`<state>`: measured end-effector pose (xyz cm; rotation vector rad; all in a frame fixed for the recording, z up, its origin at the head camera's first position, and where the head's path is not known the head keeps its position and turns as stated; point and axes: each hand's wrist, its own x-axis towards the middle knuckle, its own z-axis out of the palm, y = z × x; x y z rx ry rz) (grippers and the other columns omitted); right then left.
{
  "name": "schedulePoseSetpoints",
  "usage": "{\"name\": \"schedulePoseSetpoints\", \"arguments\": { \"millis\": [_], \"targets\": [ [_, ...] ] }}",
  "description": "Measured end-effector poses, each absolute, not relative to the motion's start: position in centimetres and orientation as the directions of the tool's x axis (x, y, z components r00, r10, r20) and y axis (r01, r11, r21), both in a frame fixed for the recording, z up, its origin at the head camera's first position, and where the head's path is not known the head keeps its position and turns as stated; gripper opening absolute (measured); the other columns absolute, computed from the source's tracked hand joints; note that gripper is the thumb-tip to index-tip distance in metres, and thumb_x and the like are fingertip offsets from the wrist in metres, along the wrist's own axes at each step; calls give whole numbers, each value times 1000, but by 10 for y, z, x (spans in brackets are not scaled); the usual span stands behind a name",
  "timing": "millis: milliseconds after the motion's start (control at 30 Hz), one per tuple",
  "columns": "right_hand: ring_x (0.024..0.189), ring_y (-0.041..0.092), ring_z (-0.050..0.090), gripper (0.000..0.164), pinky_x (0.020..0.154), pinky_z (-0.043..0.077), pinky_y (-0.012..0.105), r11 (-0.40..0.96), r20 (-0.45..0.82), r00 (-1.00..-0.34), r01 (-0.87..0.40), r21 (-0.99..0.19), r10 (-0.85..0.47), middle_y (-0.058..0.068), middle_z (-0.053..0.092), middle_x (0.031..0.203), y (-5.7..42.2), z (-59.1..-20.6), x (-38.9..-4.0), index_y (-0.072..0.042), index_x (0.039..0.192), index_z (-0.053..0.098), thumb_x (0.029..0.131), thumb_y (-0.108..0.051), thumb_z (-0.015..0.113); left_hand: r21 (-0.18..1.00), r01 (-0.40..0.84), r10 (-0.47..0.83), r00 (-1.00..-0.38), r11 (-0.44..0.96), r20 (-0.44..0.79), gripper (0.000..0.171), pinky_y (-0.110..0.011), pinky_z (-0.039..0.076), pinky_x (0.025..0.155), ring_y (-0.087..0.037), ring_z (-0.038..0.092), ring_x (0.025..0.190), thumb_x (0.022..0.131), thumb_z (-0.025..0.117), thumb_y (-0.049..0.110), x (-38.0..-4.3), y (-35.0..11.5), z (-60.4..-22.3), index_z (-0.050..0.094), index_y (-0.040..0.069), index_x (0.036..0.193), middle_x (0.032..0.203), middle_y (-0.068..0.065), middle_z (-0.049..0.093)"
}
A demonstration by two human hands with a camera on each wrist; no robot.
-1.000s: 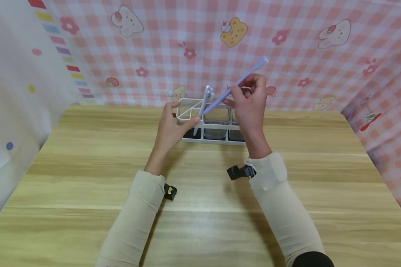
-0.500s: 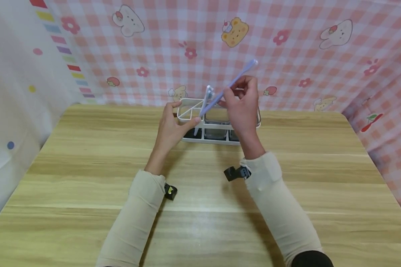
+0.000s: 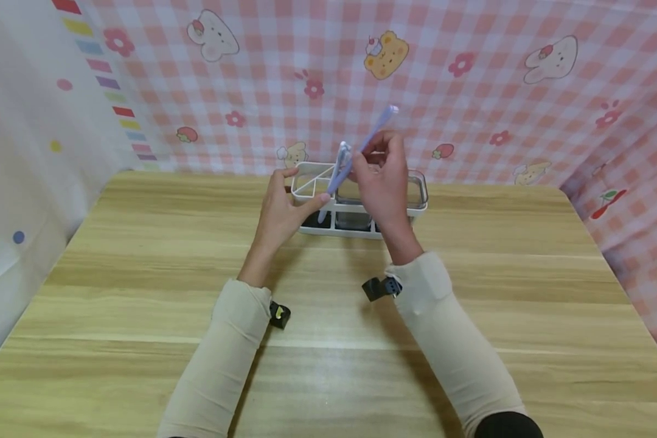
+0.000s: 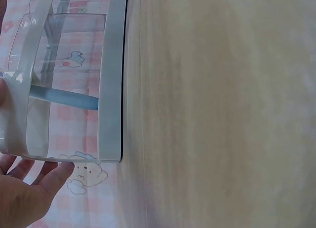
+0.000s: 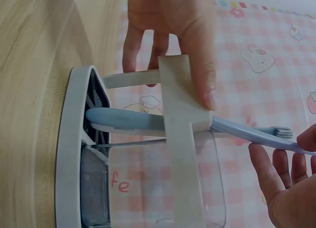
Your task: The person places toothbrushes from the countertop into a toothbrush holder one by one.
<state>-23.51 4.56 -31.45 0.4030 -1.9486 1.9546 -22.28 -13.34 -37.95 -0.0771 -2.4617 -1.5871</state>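
Note:
A white toothbrush holder (image 3: 380,208) with a divided left section stands near the back of the table. My left hand (image 3: 283,204) grips its left end, thumb along the front rim and fingers round the side. One pale blue toothbrush (image 5: 126,120) leans in the left section, its bristles (image 5: 283,132) above the rim and its handle end down at the base. My right hand (image 3: 384,179) pinches a purple toothbrush (image 3: 379,126) that slants over the holder, head end up. In the right wrist view its lower end is right at the rim slot, beside the blue one.
Clear cups (image 3: 353,220) sit in the holder to the right of the divided section. The wooden table (image 3: 328,365) extends in front. Pink checked cloth (image 3: 274,103) hangs close behind the holder, and white cloth (image 3: 22,182) hangs at the left.
My right hand has moved left with the purple toothbrush, tipping it steeper and bringing its lower end to the holder's left section. My left hand keeps its grip on the holder.

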Motion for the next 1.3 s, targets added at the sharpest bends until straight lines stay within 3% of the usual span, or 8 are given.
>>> {"name": "schedulePoseSetpoints", "arguments": {
  "millis": [733,1300],
  "targets": [
    [94,23,62,20,77,54,33,244,457,-889,-447,-861,-19,12,61,103,31,-330,-233,-1,109,52,93,2,63,901,165,-68,-975,402,210,81,-38,46,81,-27,52,110,84,82,41,-223,-134,-381,42,7,145,136,-18,49],
    [93,22,64,18,73,58,34,311,445,-892,-444,-840,-72,12,64,102,29,-336,-232,-1,108,55,93,2,66,903,164,-59,-977,397,204,80,-37,45,79,-26,51,108,85,81,42,-222,-133,-380,41,8,146,135,-15,48]
  ]
}}
